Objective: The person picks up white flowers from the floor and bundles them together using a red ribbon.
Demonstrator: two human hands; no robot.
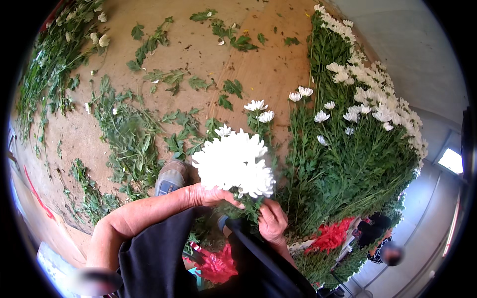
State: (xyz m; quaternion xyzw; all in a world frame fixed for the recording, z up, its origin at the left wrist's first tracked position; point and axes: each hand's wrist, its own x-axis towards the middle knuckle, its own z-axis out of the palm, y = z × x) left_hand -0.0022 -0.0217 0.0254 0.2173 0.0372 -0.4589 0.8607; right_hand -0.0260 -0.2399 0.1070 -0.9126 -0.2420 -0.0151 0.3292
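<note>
A bunch of white chrysanthemums (233,161) is gathered in front of me, its large blooms packed close together. My left hand (218,195) is closed round it just under the flower heads, and the blooms hide some of its fingers. At the right of the stems, my right hand (272,221) pinches at the green leaves (248,206) below the blooms; whether it grips a stem or a leaf is hidden. Beyond the bunch, two more white chrysanthemums (266,116) stand on leafy stems.
A long heap of white chrysanthemums (357,149) lies on the right. Stripped leaves (131,144) litter the brown floor (208,64). More flower stems (49,74) lie far left. Red ribbon-like material (218,264) is by my legs, near my shoe (171,178). Another person (378,236) is at the lower right.
</note>
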